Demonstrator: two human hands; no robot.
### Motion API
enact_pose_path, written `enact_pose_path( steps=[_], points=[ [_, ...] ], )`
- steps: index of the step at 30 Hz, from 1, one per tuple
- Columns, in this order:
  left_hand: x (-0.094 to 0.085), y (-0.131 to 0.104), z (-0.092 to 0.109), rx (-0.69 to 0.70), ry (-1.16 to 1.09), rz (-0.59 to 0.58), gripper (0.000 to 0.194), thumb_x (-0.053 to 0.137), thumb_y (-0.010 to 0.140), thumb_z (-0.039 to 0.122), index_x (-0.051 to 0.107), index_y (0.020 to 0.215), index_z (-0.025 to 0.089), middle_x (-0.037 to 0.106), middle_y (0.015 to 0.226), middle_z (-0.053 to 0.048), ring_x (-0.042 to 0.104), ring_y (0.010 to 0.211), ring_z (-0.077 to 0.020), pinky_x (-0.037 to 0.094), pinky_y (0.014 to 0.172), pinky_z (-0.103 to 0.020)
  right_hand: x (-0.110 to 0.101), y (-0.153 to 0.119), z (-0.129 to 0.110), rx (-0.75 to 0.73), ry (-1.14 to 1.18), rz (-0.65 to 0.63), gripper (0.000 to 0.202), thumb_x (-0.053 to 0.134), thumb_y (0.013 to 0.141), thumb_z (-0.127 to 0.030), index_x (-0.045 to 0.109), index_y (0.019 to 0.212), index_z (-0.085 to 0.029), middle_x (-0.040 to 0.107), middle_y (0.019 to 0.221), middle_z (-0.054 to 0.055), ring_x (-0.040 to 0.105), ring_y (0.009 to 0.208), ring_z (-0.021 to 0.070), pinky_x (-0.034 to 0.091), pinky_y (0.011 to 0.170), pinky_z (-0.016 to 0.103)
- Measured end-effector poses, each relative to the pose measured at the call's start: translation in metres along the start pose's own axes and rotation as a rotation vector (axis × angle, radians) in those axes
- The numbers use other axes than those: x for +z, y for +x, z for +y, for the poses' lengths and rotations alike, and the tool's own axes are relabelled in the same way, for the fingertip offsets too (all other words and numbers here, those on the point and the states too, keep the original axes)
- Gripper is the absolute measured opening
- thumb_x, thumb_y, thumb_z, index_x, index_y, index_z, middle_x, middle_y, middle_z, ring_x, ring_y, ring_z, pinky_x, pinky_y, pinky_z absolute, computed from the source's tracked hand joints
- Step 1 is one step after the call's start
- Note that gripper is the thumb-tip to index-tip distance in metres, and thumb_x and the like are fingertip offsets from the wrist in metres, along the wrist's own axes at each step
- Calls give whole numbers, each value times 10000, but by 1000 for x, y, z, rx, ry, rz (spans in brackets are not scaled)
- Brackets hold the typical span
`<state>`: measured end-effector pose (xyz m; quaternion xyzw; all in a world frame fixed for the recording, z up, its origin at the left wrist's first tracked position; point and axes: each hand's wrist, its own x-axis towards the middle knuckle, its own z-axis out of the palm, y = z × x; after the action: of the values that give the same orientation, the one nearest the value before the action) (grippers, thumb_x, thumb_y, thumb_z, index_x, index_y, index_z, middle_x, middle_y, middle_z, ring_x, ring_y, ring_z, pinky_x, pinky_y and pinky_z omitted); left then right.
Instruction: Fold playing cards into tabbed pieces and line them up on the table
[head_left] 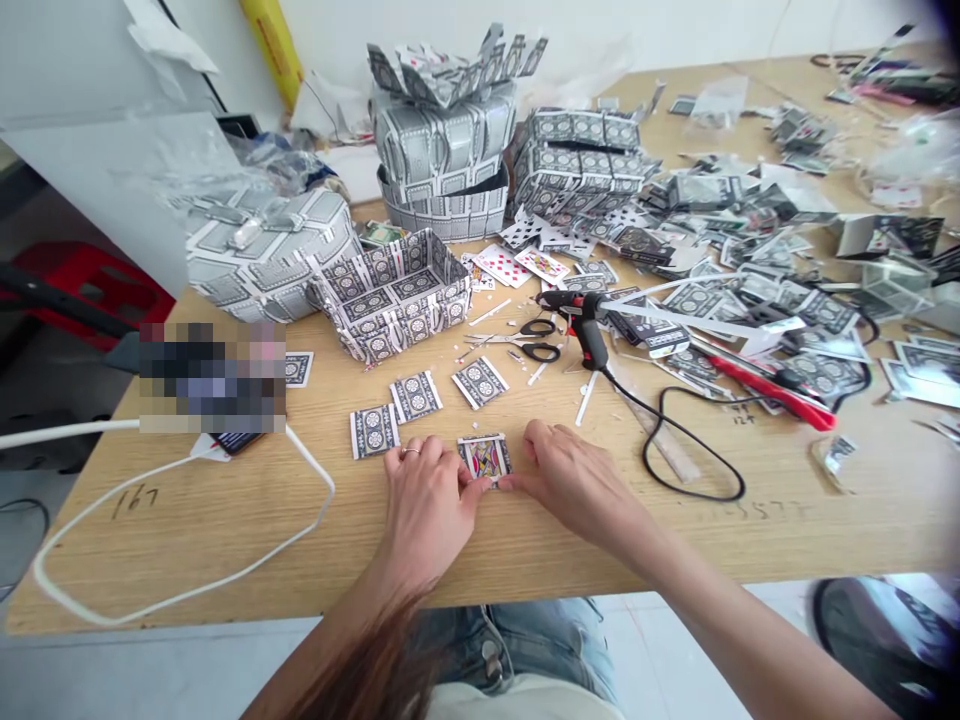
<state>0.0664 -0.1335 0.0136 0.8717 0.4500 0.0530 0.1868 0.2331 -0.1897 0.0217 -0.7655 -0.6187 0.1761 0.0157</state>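
Near the front edge of the table (352, 570), pinching a folded card (484, 456) with the left hand (424, 500), pressing its near edge with the thumb of the curled right hand (581, 485). Probably light, springy, easily creased; best held by the folds.

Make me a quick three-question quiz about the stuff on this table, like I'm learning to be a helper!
1. True or false: the basket made of playing cards, with four walls, is open at the top.
2. Which tool lies just to the right of the scissors?
a) a hammer
b) a glue gun
c) a paintbrush
3. Fill in the blank, "face" or "back": the folded playing card between the left hand and the right hand has its colourful ____ showing.

Key: 1. True. 2. b. 3. face.
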Motion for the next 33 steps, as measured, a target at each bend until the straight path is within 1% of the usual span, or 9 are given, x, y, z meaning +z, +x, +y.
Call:
enact_pose_path(
  steps=[2,6,14,17,21,24,27,30,33],
  points=[
    [2,2,-2,-64,21,35,241,678,780,407,595,837,189,577,900,-58,521,931,-282,348,851,-468,-1,4,3,-26,5,-35,326,715,778,-436,485,812,-207,643,753,56,618,720,241,328,549,290],
    [11,4,-10,-195,33,154,504,744,691,472,520,1043,189,495,1150,-120,466,1099,-333,357,911,-497,-1,10,8,-10,31,-80,327,664,803,-477,457,782,-224,648,740,35,616,681,215,290,533,276],
    [14,2,-7,-130,11,191,517,737,723,368,519,1159,197,493,1228,-143,462,1147,-336,327,969,-533,5,6,13,-101,155,48,298,669,809,-426,526,947,-204,628,759,24,605,722,212,375,582,281],
    [15,-3,-4,-71,-32,222,451,720,751,342,544,1143,206,517,1223,-135,477,1138,-329,330,975,-539,10,5,16,-250,223,162,540,732,760,-412,508,1201,-194,619,983,86,596,902,249,466,751,352],
    [12,-4,-6,-27,-397,226,364,726,747,239,540,1060,227,518,1222,-99,451,1222,-297,310,1041,-525,12,5,15,-350,294,155,520,749,749,-390,538,1189,-211,579,1111,109,567,1006,270,479,844,405],
    [2,1,-9,-40,-1026,69,421,737,745,325,474,1061,235,534,1220,-81,517,1188,-244,397,1013,-440,5,4,11,-362,358,122,445,701,808,-323,503,1189,-207,610,1077,85,602,963,243,492,826,386],
    [-16,9,-10,-134,-1566,-200,473,645,792,516,470,1120,222,586,1198,-98,581,1115,-231,470,933,-384,-5,4,4,-415,426,195,511,696,816,-335,456,1247,-203,611,1133,98,596,1031,246,490,880,395],
    [-30,17,-9,-188,-1817,-511,610,442,824,687,562,1119,167,663,1071,-129,637,1015,-242,502,875,-377,-14,8,-5,-458,442,313,534,671,830,-403,454,1277,-211,587,1194,121,553,1124,265,476,936,425],
    [-35,27,-9,-253,-1846,-567,726,354,792,764,634,994,126,696,883,-124,674,805,-220,539,764,-366,-21,19,-13,-513,462,340,618,684,775,-520,495,1271,-205,564,1234,140,540,1149,282,478,949,437]
  ],
)
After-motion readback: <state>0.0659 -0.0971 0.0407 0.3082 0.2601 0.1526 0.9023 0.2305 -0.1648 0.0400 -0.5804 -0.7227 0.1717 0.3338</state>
